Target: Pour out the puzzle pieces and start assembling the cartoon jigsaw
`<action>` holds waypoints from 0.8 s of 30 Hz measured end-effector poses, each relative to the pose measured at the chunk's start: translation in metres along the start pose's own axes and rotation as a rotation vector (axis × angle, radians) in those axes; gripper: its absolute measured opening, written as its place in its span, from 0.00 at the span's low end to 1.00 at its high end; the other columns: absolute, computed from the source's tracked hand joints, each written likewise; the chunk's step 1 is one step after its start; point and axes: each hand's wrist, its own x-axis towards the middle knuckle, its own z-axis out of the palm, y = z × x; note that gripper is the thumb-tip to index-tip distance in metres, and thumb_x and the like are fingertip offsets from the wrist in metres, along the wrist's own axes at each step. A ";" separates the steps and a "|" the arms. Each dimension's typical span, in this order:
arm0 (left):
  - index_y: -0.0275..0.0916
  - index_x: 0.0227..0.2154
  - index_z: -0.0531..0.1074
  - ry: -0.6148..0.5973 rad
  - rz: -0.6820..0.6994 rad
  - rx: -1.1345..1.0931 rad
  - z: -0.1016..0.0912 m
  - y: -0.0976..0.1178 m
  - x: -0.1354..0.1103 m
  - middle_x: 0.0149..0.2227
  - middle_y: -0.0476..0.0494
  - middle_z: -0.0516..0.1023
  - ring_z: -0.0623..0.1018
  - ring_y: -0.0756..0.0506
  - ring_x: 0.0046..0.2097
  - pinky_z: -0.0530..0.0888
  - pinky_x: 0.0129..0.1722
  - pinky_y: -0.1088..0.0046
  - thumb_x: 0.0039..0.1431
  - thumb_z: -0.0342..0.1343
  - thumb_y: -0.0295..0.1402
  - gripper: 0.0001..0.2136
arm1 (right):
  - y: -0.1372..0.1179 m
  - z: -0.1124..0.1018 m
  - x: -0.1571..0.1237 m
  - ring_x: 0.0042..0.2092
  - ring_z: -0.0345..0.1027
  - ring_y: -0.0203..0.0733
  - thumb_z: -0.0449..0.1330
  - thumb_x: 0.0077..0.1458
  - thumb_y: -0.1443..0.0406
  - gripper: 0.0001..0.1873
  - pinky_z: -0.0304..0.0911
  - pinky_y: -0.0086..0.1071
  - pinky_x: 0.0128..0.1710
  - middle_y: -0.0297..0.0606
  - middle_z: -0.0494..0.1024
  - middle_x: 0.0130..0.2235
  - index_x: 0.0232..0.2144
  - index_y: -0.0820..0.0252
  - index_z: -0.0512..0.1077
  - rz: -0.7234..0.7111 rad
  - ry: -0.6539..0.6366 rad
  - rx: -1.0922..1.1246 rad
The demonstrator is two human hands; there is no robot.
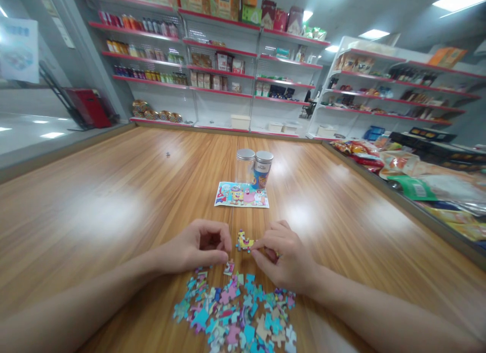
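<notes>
My left hand rests on the wooden table with its fingers curled in, the fingertips pressed down just left of a small joined cluster of yellow puzzle pieces. My right hand pinches the right edge of that cluster with thumb and forefinger. A single loose piece lies just below my left fingertips. A heap of loose puzzle pieces, mostly blue and pink, lies between my forearms near the front edge.
A cartoon reference picture lies flat further out, with two lidded cylindrical tubs behind it. Packaged snacks fill a bin along the right edge. Store shelves stand behind the table.
</notes>
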 end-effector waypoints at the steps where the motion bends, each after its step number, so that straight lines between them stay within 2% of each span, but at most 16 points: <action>1: 0.33 0.34 0.74 -0.031 -0.006 0.048 0.002 0.003 0.000 0.30 0.47 0.71 0.68 0.52 0.30 0.63 0.28 0.79 0.57 0.66 0.36 0.11 | 0.000 0.000 0.000 0.29 0.60 0.37 0.61 0.58 0.68 0.06 0.51 0.36 0.38 0.30 0.69 0.21 0.27 0.60 0.74 0.001 0.005 -0.001; 7: 0.34 0.35 0.76 -0.105 0.089 0.328 0.012 0.012 0.001 0.36 0.43 0.74 0.71 0.51 0.33 0.68 0.30 0.78 0.58 0.64 0.37 0.10 | 0.001 0.001 0.000 0.28 0.60 0.37 0.61 0.57 0.69 0.06 0.51 0.36 0.38 0.30 0.69 0.21 0.27 0.60 0.75 0.003 -0.001 -0.010; 13: 0.39 0.38 0.79 -0.197 0.265 0.583 0.014 0.010 0.001 0.37 0.44 0.74 0.73 0.48 0.36 0.69 0.34 0.75 0.47 0.72 0.44 0.19 | 0.001 -0.001 0.000 0.29 0.60 0.37 0.61 0.57 0.69 0.06 0.52 0.35 0.38 0.30 0.68 0.21 0.27 0.60 0.75 0.003 0.011 -0.013; 15: 0.40 0.40 0.79 -0.222 0.324 0.642 0.014 0.010 0.001 0.36 0.44 0.74 0.73 0.48 0.35 0.68 0.33 0.75 0.47 0.71 0.46 0.20 | 0.000 -0.001 0.001 0.29 0.60 0.37 0.61 0.57 0.69 0.06 0.52 0.35 0.37 0.30 0.68 0.21 0.27 0.60 0.75 -0.005 0.013 -0.021; 19: 0.41 0.40 0.80 -0.249 0.350 0.680 0.014 0.010 0.001 0.34 0.45 0.73 0.72 0.48 0.33 0.67 0.32 0.75 0.51 0.69 0.47 0.18 | 0.000 -0.001 0.001 0.29 0.60 0.37 0.61 0.58 0.68 0.06 0.52 0.35 0.37 0.30 0.67 0.21 0.28 0.59 0.74 -0.007 0.003 -0.022; 24: 0.40 0.39 0.80 -0.237 0.324 0.616 0.012 0.008 0.001 0.34 0.44 0.73 0.73 0.48 0.33 0.68 0.33 0.74 0.50 0.70 0.47 0.19 | 0.001 -0.001 0.001 0.29 0.60 0.37 0.61 0.57 0.68 0.06 0.52 0.36 0.37 0.30 0.67 0.21 0.28 0.59 0.74 -0.005 0.002 -0.023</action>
